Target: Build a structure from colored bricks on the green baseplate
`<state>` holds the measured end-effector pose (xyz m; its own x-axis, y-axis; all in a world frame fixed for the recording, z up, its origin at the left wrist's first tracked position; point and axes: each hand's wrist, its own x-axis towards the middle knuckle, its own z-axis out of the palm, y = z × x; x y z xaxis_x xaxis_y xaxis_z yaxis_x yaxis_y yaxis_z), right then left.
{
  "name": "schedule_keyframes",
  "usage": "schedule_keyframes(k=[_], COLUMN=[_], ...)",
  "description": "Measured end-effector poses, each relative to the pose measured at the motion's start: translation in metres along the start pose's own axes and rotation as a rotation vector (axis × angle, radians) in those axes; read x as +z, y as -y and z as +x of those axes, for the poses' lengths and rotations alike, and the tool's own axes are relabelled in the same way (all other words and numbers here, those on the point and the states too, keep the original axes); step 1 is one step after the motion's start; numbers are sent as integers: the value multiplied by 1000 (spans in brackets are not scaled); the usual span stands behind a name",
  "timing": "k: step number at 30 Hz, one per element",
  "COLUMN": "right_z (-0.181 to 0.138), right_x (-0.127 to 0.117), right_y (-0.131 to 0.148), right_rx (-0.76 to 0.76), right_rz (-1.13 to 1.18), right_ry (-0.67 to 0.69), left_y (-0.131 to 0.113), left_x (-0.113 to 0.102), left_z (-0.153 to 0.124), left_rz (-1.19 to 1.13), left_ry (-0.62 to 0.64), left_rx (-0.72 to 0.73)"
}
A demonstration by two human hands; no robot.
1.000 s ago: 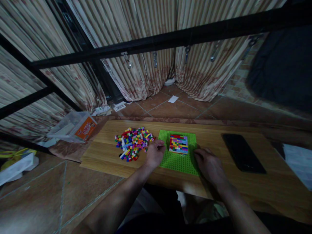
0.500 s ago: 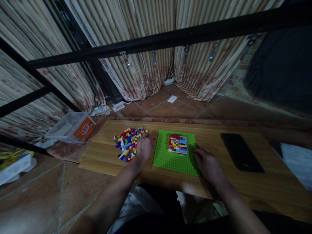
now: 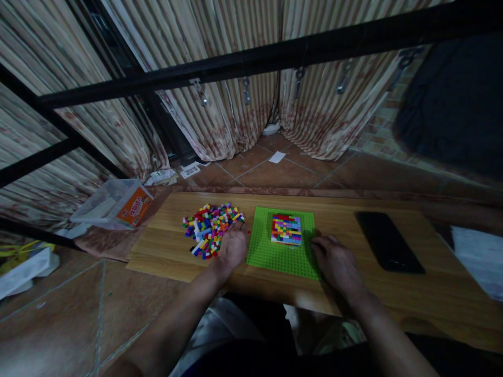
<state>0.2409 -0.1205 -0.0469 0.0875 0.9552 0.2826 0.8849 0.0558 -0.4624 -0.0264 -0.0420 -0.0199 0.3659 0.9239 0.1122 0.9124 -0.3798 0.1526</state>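
A green studded baseplate (image 3: 275,251) lies on a wooden board (image 3: 168,246), with a block of many-coloured bricks (image 3: 286,229) built on its far half. Left of it is a loose pile of small coloured bricks (image 3: 210,228). My left hand (image 3: 232,246) rests at the pile's right edge, beside the plate's left side, fingers curled over the bricks; what they hold is hidden. My right hand (image 3: 334,262) lies on the plate's right front corner with its fingers bent, nothing seen in it.
A black phone (image 3: 387,246) lies on the board to the right. A clear plastic box with an orange label (image 3: 118,204) sits on the floor at left. Black metal bars (image 3: 251,68) cross overhead; curtains hang behind. White paper (image 3: 477,256) lies far right.
My left hand left the plate's near-left side by the built block and moved left to the edge of the loose pile. My right hand stayed at the plate's right corner.
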Motion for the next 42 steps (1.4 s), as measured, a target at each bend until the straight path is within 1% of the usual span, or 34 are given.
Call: schedule_keyframes(k=[8, 13, 18, 20, 25, 30, 35, 42], right_z=[0, 0, 0, 1, 1, 1, 2, 1], right_x=[2, 2, 2, 2, 0, -1, -1, -2], right_y=[-3, -4, -3, -2, 1, 1, 1, 2], right_rx=[-13, -10, -1, 6, 11, 11, 8, 16], right_rz=[0, 2, -2, -1, 5, -4, -13, 3], right_ry=[-6, -6, 4, 3, 2, 14, 13, 4], left_y=[-4, -1, 1, -1, -17, -41, -55, -61], left_x=[-1, -1, -7, -9, -8, -3, -2, -1], left_z=[0, -4, -14, -16, -12, -9, -6, -4], left_rz=[-45, -81, -133, -189, -506, -635, -657, -519], left_ry=[-21, -64, -109, -118, -141, -156, -136, -78], left_rx=[15, -25, -90, -82, 16, 41, 19, -20])
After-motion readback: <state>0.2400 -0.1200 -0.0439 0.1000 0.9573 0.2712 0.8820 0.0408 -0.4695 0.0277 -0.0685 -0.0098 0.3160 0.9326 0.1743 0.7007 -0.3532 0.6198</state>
